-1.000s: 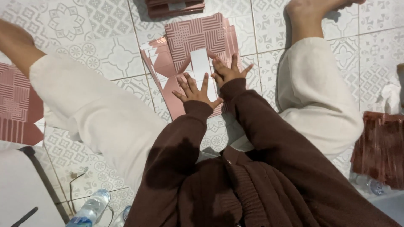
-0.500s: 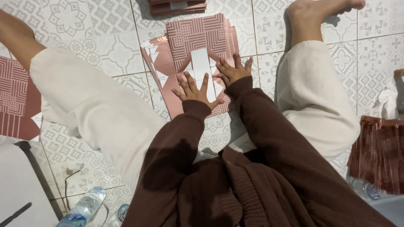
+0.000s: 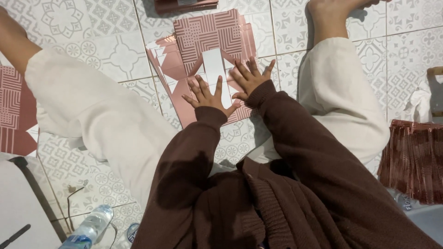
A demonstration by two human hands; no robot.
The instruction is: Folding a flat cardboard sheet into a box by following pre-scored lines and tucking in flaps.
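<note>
The left hand (image 3: 206, 97) and right hand (image 3: 249, 77) lie flat with fingers spread wide, side by side, palms pressing down on a flattened pink cardboard box blank (image 3: 207, 60) and gripping nothing. The blank rests on the tiled floor (image 3: 106, 50): glossy rose pink, with a geometric line pattern on its far panel, folded side flaps, and a white strip running between the two hands. Beyond the fingertips lies a darker stack of blanks (image 3: 184, 5). Right of the right hand stands a bundle of pink sheets (image 3: 413, 159); near the left elbow lies a plastic water bottle (image 3: 90, 228).

Home floor (image 3: 106, 50), patterned tiles
</note>
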